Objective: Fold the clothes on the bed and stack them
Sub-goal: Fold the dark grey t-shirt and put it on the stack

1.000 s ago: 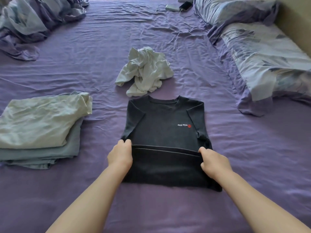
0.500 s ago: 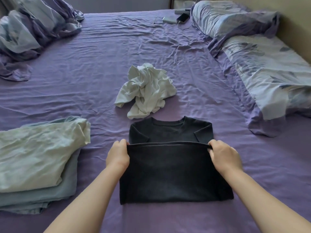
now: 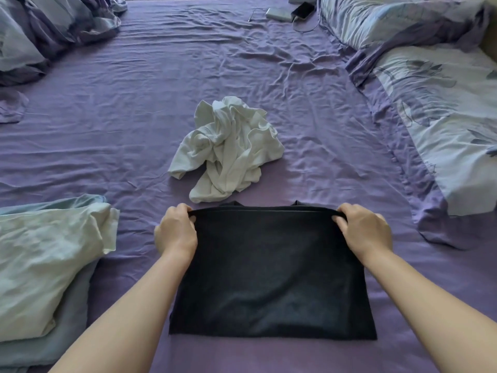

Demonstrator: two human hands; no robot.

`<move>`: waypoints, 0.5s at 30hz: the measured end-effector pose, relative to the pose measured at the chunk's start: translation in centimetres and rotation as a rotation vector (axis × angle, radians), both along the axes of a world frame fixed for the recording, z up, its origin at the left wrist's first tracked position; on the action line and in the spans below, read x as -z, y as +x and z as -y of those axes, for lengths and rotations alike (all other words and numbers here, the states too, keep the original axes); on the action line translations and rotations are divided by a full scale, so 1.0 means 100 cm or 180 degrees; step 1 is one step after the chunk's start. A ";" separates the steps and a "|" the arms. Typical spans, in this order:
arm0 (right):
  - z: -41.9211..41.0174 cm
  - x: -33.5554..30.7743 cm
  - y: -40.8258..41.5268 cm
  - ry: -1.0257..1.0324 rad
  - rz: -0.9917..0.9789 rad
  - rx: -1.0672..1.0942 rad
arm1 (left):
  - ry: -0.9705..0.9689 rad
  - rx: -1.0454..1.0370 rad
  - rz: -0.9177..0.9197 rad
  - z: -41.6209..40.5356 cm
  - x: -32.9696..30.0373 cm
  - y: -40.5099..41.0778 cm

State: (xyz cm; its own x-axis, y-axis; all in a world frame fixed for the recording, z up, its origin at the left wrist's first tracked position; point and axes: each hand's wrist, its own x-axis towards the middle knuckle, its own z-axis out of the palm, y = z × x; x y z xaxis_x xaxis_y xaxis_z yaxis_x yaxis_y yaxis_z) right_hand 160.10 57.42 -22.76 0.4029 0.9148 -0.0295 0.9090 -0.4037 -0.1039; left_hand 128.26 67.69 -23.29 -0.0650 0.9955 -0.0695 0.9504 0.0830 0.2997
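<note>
A dark navy T-shirt [image 3: 271, 273] lies folded in half on the purple bed sheet [image 3: 134, 109], its lower half laid over the chest so only the collar tips show. My left hand [image 3: 176, 230] pinches the far left corner of the folded-over hem. My right hand [image 3: 363, 230] pinches the far right corner. Just beyond the shirt lies a crumpled white garment [image 3: 228, 149]. At the left sits a stack of folded clothes [image 3: 45, 265], a pale green piece on top of a light blue one.
Two patterned pillows [image 3: 435, 84] line the right side. A bunched duvet [image 3: 45, 30] fills the far left corner. A phone [image 3: 302, 10] and a power bank [image 3: 278, 14] with a cable lie at the far edge.
Both hands have carried the shirt's bottom hem away from me over its chest up to the collar, covering the logo and sleeves.
</note>
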 end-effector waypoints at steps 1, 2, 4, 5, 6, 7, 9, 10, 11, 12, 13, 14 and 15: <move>-0.006 0.003 0.002 -0.0003 0.0046 -0.0037 | 0.0031 0.0006 -0.0047 -0.004 0.003 0.001; -0.010 0.006 0.003 -0.0013 0.0073 -0.0065 | 0.0042 0.0009 -0.0102 -0.008 0.006 0.003; -0.019 0.013 0.005 -0.0091 0.0088 -0.0072 | 0.0031 -0.0001 -0.0298 -0.014 0.012 0.006; -0.022 0.016 0.004 -0.0148 0.0094 -0.0084 | 0.0052 -0.0026 -0.0433 -0.015 0.015 0.007; -0.023 0.018 0.003 -0.0175 0.0133 -0.0137 | 0.0104 -0.0044 -0.0536 -0.014 0.017 0.009; -0.023 0.021 0.002 -0.0140 0.0211 -0.0244 | 0.0183 -0.0011 -0.0593 -0.012 0.019 0.011; -0.019 0.026 -0.004 0.0114 0.0393 -0.0532 | 0.0397 0.0357 -0.0644 0.000 0.023 0.019; -0.016 0.028 -0.010 0.0277 0.0460 -0.0676 | 0.0533 0.0697 -0.0666 0.008 0.026 0.025; -0.012 0.030 -0.017 0.0397 0.0484 -0.0822 | 0.0686 0.1086 -0.0652 0.018 0.029 0.031; -0.008 0.033 -0.027 0.0465 0.0459 -0.0984 | 0.0808 0.1477 -0.0579 0.028 0.033 0.038; -0.004 0.036 -0.037 0.0512 0.0401 -0.1152 | 0.0839 0.1826 -0.0480 0.039 0.037 0.046; 0.001 0.042 -0.048 0.0476 0.0291 -0.1309 | 0.0750 0.2117 -0.0410 0.049 0.041 0.054; 0.006 0.048 -0.058 0.0314 0.0151 -0.1431 | 0.0555 0.2338 -0.0415 0.059 0.046 0.061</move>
State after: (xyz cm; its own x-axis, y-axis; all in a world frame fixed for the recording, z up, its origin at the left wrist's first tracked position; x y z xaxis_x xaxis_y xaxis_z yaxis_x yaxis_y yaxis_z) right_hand 154.34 56.81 -27.57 -0.0358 0.9965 0.0755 0.9962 0.0415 -0.0760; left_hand 134.36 61.79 -27.86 0.6207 0.7821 0.0553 0.7719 -0.6219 0.1321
